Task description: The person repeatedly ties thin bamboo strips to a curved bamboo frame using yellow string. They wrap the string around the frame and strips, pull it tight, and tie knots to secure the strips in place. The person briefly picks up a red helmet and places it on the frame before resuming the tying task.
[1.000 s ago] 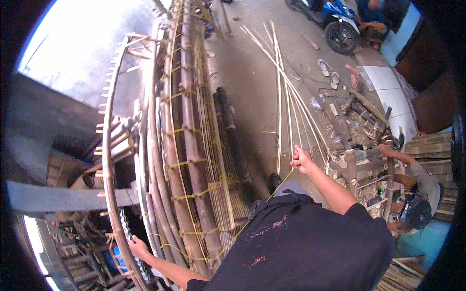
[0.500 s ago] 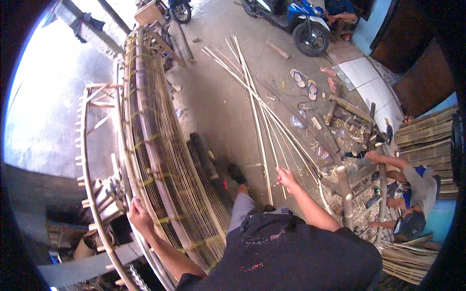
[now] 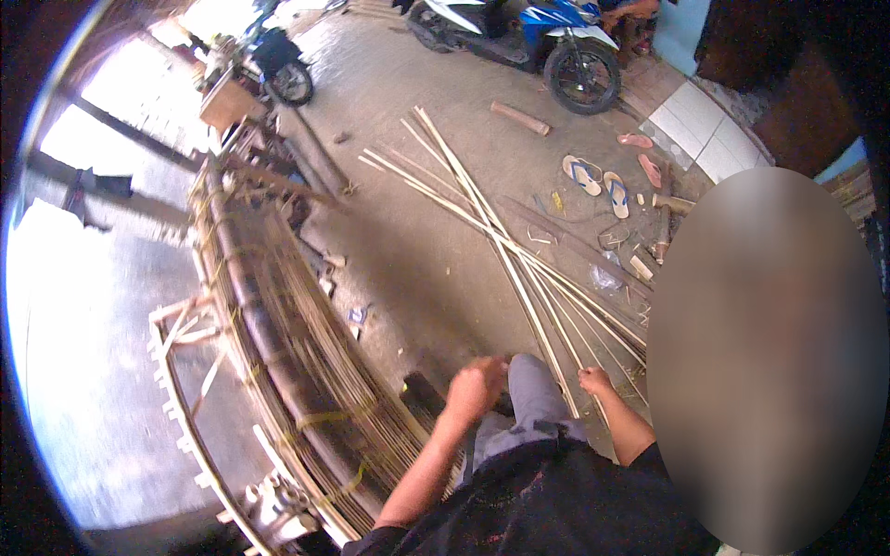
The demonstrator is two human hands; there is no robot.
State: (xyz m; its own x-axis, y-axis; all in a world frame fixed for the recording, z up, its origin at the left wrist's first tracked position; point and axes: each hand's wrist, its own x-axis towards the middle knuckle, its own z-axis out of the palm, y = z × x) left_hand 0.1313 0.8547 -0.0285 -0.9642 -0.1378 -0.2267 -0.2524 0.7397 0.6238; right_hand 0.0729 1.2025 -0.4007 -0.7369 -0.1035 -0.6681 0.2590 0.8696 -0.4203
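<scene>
My right hand (image 3: 596, 381) is closed on a thin pale bamboo strip (image 3: 567, 341), which runs forward from it along the floor. That strip lies among several long bamboo strips (image 3: 487, 218), crossed over one another on the concrete. In front of my body, beside my grey trouser leg (image 3: 540, 385), my left hand (image 3: 476, 387) is raised with its fingers curled in. It is slightly blurred, and whatever it may hold is hidden. To its left stands a long rack (image 3: 264, 338) of dark bamboo poles and many thin strips, tied with yellow bands.
A blue and white scooter (image 3: 565, 46) is parked ahead, with another motorbike (image 3: 283, 69) at the far left. Flip-flops (image 3: 582, 176) and a short bamboo piece (image 3: 519, 118) lie on the floor. A ladder-like bamboo frame (image 3: 185, 435) flanks the rack. A blurred patch covers the right side.
My left hand has moved right, from beside the rack to in front of my body. The right hand stays by the strips. The view has turned, and my leg has come forward.
</scene>
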